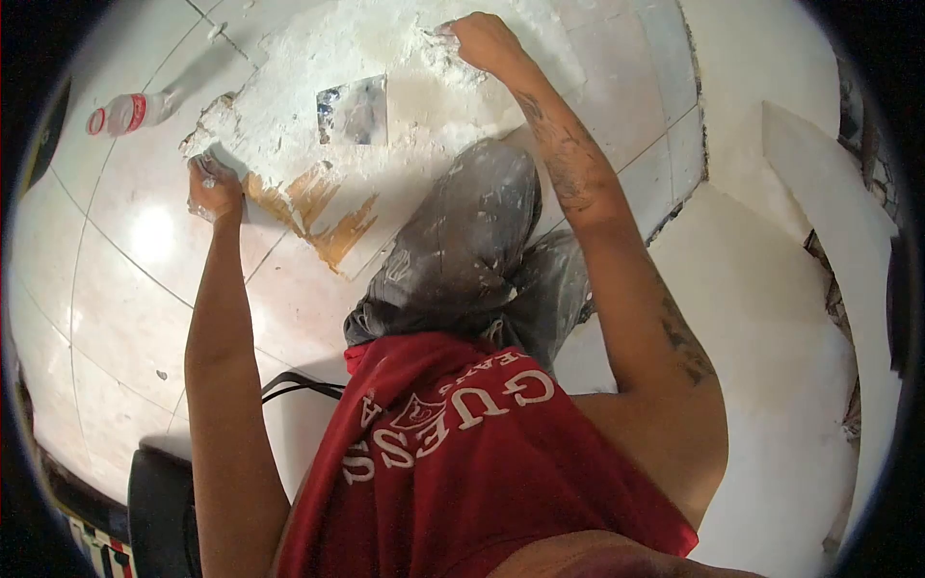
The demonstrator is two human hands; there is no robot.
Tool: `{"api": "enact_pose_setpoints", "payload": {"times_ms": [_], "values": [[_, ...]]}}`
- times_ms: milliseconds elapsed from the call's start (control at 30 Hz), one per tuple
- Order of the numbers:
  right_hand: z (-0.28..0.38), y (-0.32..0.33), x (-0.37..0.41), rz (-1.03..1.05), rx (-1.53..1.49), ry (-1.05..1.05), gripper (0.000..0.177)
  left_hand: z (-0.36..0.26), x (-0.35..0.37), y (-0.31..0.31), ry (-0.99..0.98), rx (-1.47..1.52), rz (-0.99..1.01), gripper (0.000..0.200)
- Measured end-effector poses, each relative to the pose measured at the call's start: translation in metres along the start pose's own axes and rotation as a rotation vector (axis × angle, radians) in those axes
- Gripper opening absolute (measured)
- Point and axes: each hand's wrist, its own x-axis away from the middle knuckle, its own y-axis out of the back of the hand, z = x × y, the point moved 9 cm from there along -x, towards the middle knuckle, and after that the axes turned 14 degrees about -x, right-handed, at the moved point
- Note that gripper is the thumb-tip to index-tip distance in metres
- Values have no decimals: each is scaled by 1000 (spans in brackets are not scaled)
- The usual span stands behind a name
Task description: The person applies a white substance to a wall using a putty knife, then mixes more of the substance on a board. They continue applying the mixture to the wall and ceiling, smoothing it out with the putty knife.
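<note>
My left hand is closed, with white smears on its fingers, beside the left edge of a flat board on the floor. What it grips, if anything, I cannot make out. At the board's far right, my right hand has its fingers curled down at a lump of white plaster-like material. Whether something small is in its fingers is hidden. The white material covers most of the board, and brown surface shows at the near corner. A square greyish piece lies amid the white.
A clear plastic bottle with a red label and cap lies on the tiled floor at the left. My knee in grey, white-stained trousers is close to the board. A black object stands at lower left.
</note>
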Motion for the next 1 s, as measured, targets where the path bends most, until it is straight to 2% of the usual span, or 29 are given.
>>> {"api": "enact_pose_setpoints", "payload": {"times_ms": [33,133,233,333,433,467,533,567,633,733,800,900,933,1000], "values": [[4,0,4,10,-11,31,40,2,-2,-4,2,-9,57,23],[0,-2,13,-47,16,153,41,4,-1,0,-6,10,-110,22],[-37,-8,6,217,-46,-83,44,2,-3,-4,50,3,84,21],[-50,34,11,-44,-184,34,23,8,1,-8,52,17,81,21],[-51,49,33,-409,-14,346,29,-2,5,10,-43,-22,-180,21],[-67,37,35,-384,23,235,34,-14,3,20,13,27,-56,21],[-93,7,36,-341,95,21,48,-14,-1,16,47,-12,41,22],[-101,-7,39,-309,71,-50,49,-14,-2,13,65,-35,90,22],[-110,-33,43,-239,19,-188,51,-19,-3,16,52,-41,73,22],[-80,-31,53,-243,84,-146,50,-7,-1,6,60,-43,51,22],[-85,-39,54,-200,84,-112,51,-8,0,9,62,-43,23,23],[-81,-35,53,-82,241,-59,52,25,9,-12,-17,11,-168,29],[-81,-32,53,-84,247,-44,51,27,5,-21,8,20,5,37],[-78,-29,53,-83,253,-9,51,39,7,-29,15,31,-23,39]]}}
